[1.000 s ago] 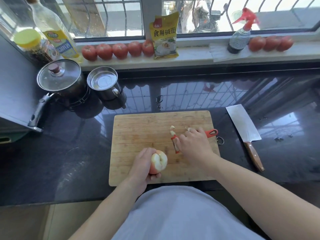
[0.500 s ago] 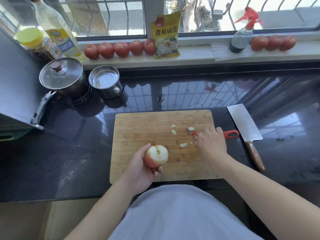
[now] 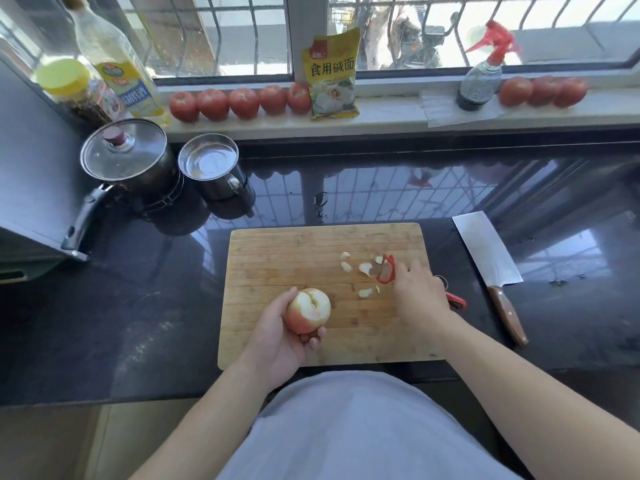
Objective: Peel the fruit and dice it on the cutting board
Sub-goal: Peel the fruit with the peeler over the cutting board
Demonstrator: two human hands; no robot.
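The left hand (image 3: 277,336) cupped a partly peeled apple (image 3: 308,310) over the near part of the wooden cutting board (image 3: 284,258), fingers curled beneath it, while the right hand (image 3: 420,296) gripped a red peeler (image 3: 386,270) whose head touched the board. Pale peel scraps (image 3: 363,270) lay just left of the right hand, ahead of the apple. Right of that hand a cleaver (image 3: 486,254) rested on the dark table (image 3: 138,306), with a lidded pot (image 3: 128,157) and steel mug (image 3: 211,166) far beyond the left hand.

Half-peeled red apple (image 3: 307,310) held above wooden cutting board (image 3: 277,258); pale peel scraps (image 3: 364,269) scattered on the board's right half
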